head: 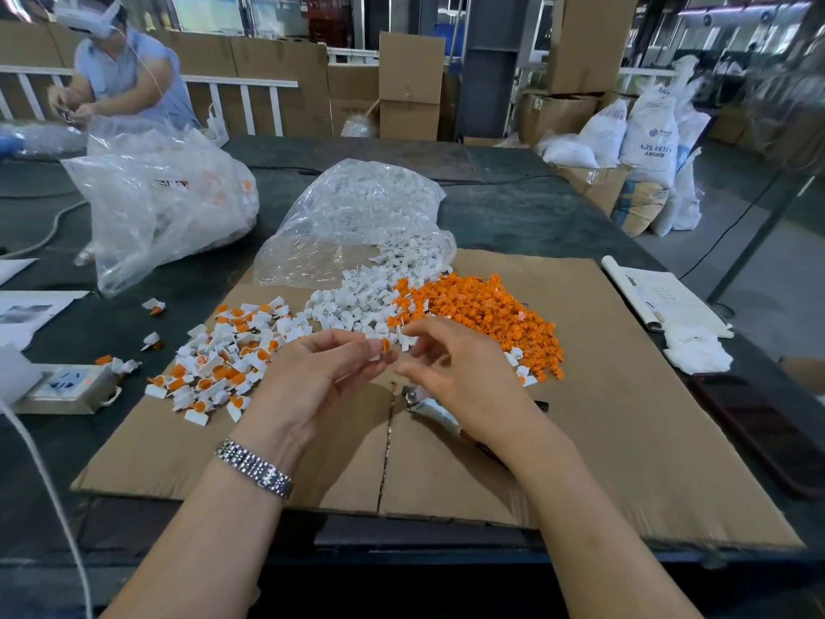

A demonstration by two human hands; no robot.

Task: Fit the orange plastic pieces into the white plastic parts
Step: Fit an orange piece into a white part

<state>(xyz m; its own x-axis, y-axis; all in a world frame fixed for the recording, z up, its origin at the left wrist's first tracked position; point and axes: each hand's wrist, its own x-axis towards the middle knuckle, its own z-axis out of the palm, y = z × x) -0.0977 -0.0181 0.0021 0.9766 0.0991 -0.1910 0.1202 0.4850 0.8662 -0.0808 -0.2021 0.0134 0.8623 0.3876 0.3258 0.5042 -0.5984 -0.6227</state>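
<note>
My left hand point(319, 377) pinches a small orange piece point(385, 345) with a white part against it, over the middle of the cardboard sheet point(625, 417). My right hand point(460, 368) is just to the right, its fingers curled round a white part point(407, 339). Behind the hands lies a heap of loose orange pieces point(486, 312) and, left of it, a heap of white parts point(357, 299) spilling from a clear bag point(357, 216). To the left is a pile of joined white-and-orange pieces point(223, 359).
A metal tool point(428, 408) lies on the cardboard under my right wrist. A second clear bag point(160, 198) stands at the back left, a socket box point(67, 386) at the left edge, papers point(660, 297) and a white cloth point(696, 350) on the right. Another person sits at the far left.
</note>
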